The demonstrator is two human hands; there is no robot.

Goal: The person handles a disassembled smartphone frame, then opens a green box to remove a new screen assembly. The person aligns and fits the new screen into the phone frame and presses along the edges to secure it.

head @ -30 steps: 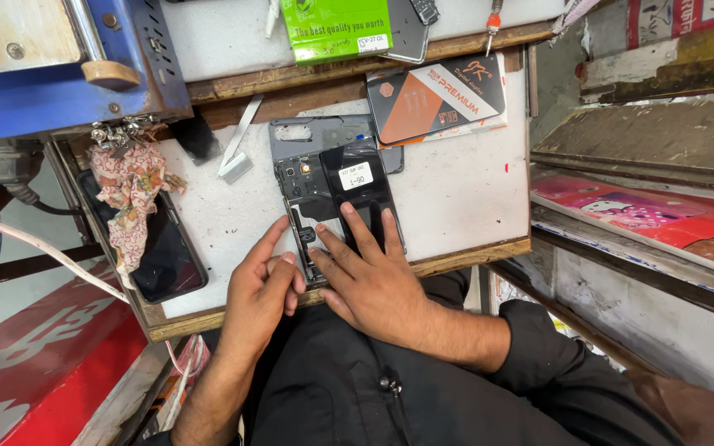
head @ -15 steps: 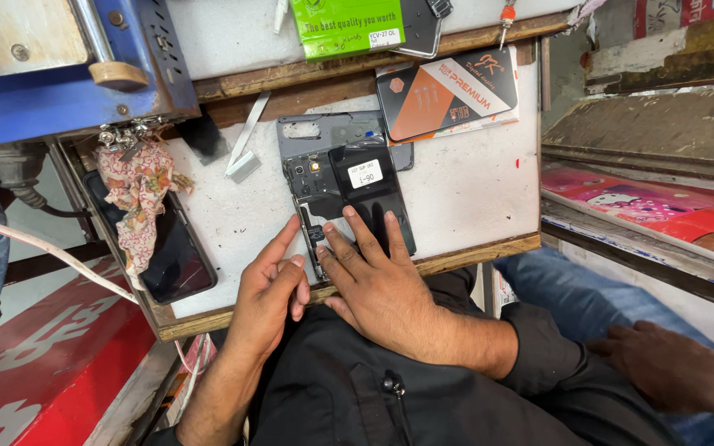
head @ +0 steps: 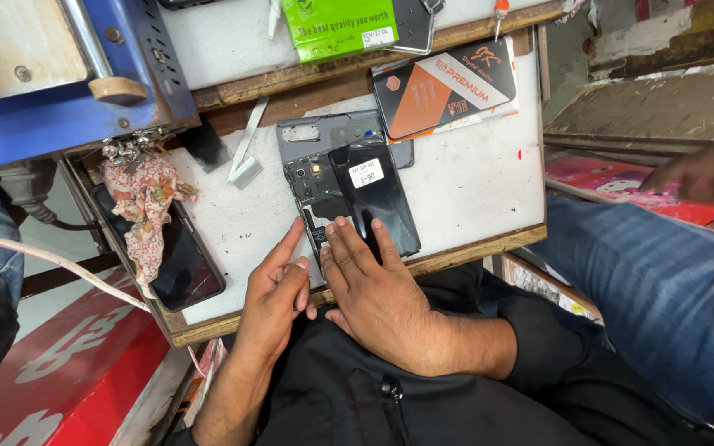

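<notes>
An opened phone frame (head: 311, 169) lies on the white worktop (head: 464, 186), its circuit parts showing. A black screen panel (head: 382, 198) with a white sticker lies across its right half. My right hand (head: 373, 285) rests flat with its fingertips on the lower end of the phone and panel. My left hand (head: 274, 289) sits beside it at the table's front edge, index finger stretched toward the phone's lower left corner. Neither hand grips anything.
An orange and black box (head: 448, 87) and a green package (head: 340, 25) lie at the back. A dark phone (head: 179, 264) under a floral cloth (head: 146, 206) lies left. A blue machine (head: 59, 74) stands back left. Another person's jeans leg (head: 654, 289) and hand (head: 704, 173) are at right.
The view has shifted slightly. Another person's jeans leg and hand have come in at the right. My hands stay on the phone's lower end.
</notes>
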